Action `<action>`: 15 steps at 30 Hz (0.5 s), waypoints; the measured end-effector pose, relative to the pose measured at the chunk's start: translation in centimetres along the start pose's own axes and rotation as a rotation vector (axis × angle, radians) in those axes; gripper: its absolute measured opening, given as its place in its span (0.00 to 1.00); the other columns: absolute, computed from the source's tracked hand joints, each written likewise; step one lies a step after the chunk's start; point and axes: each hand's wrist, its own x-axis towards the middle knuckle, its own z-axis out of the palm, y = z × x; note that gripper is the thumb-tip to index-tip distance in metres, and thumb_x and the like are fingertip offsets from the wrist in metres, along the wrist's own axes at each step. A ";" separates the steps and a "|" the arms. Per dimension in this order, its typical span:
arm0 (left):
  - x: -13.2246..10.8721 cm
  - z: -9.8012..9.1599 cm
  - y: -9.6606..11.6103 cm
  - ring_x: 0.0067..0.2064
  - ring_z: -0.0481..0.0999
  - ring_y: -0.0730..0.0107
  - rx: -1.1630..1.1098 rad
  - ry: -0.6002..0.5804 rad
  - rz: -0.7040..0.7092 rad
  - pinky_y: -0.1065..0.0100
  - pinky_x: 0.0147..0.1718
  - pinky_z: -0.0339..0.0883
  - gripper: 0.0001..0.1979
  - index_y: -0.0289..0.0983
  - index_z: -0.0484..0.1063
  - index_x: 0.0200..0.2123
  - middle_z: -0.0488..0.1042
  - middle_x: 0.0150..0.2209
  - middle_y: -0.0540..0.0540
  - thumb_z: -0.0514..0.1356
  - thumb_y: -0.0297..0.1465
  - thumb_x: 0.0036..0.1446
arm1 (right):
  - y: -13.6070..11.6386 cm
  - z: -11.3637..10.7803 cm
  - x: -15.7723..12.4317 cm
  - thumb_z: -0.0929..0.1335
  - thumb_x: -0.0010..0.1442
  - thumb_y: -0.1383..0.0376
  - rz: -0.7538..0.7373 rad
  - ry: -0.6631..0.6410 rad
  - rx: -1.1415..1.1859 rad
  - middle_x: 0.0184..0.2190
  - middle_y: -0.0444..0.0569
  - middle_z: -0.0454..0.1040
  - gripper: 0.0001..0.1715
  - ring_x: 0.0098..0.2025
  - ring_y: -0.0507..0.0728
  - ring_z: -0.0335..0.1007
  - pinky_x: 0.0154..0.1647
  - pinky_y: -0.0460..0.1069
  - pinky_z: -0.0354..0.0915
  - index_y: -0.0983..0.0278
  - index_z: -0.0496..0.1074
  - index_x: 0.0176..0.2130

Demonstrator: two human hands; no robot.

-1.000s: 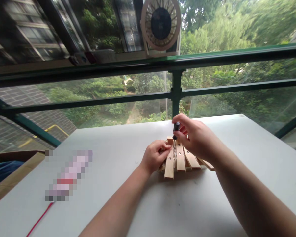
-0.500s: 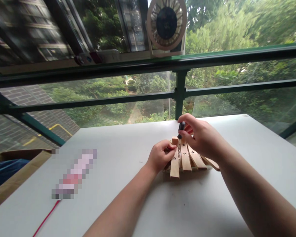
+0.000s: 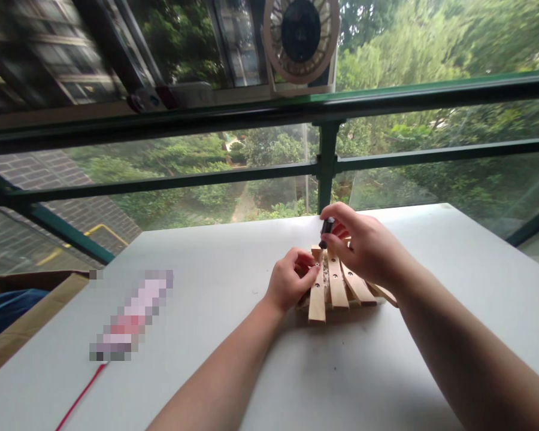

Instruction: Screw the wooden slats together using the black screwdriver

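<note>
A small fan-shaped piece made of several wooden slats with screw holes lies on the white table. My left hand is closed on its left slat and holds it down. My right hand grips a small black screwdriver upright, its tip resting on the far end of the slats.
A pixelated pink and red object lies at the left of the table, with a red cord running from it. A cardboard box stands off the left edge. Behind the table a green railing and glass panes, with a round fan above.
My hands and the slats stay in much the same hold. The view has shifted slightly, and the screwdriver sits a little higher in my right hand.
</note>
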 end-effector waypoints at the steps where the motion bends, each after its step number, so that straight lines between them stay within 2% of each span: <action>1: 0.0 0.0 0.0 0.29 0.74 0.76 0.004 -0.006 0.002 0.74 0.30 0.68 0.08 0.38 0.69 0.36 0.75 0.31 0.50 0.63 0.34 0.55 | 0.0 0.1 0.0 0.65 0.58 0.69 0.001 -0.002 0.003 0.29 0.44 0.71 0.16 0.31 0.53 0.68 0.32 0.46 0.60 0.59 0.64 0.47; 15: 0.0 0.0 0.0 0.28 0.73 0.75 -0.010 -0.028 0.004 0.73 0.29 0.67 0.06 0.37 0.72 0.35 0.76 0.29 0.50 0.62 0.34 0.55 | 0.0 0.3 0.0 0.65 0.58 0.69 0.010 -0.051 -0.003 0.30 0.44 0.71 0.16 0.31 0.53 0.67 0.33 0.46 0.61 0.58 0.65 0.47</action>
